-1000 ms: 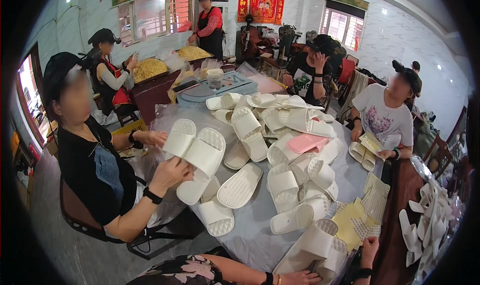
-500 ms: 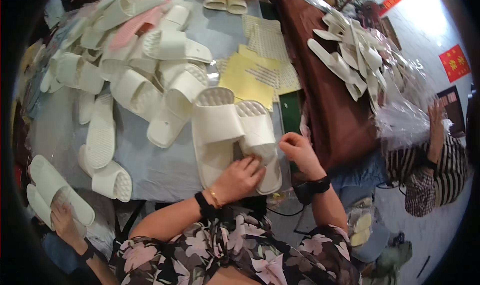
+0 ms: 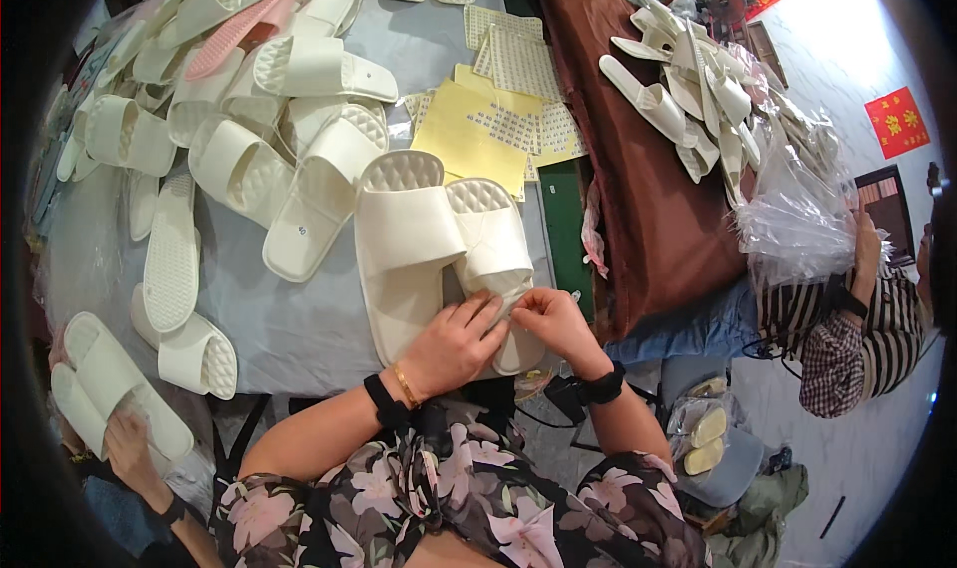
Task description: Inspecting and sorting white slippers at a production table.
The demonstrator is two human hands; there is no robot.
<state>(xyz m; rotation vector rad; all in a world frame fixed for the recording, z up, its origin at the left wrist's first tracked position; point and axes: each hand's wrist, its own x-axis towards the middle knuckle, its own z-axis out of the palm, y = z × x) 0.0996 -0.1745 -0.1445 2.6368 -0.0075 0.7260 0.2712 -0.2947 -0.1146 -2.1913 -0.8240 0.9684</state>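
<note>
A pair of cream-white slippers lies in front of me at the table's near edge, toes away from me: a left slipper (image 3: 404, 244) and a right slipper (image 3: 495, 254). Thin lines cross the right one's strap. My left hand (image 3: 451, 347) rests over the inner edge of the right slipper, fingers curled at the strap's rear opening and gripping it. Against the other side of that strap, my right hand (image 3: 558, 324) holds thumb and forefinger together in a pinch. What lies between those fingertips is too small to make out.
A heap of white slippers (image 3: 239, 159), with a pink slipper (image 3: 239, 41) among them, covers the table's left. Yellow sticker sheets (image 3: 474, 134) lie beyond my pair. To the right are a brown-covered surface (image 3: 638, 219) with more slippers and plastic bags. Co-workers' hands show at both sides.
My right hand has come down and left to meet the right slipper's strap beside my left hand. The whole view has shifted slightly. A co-worker's hands at the top have left the view.
</note>
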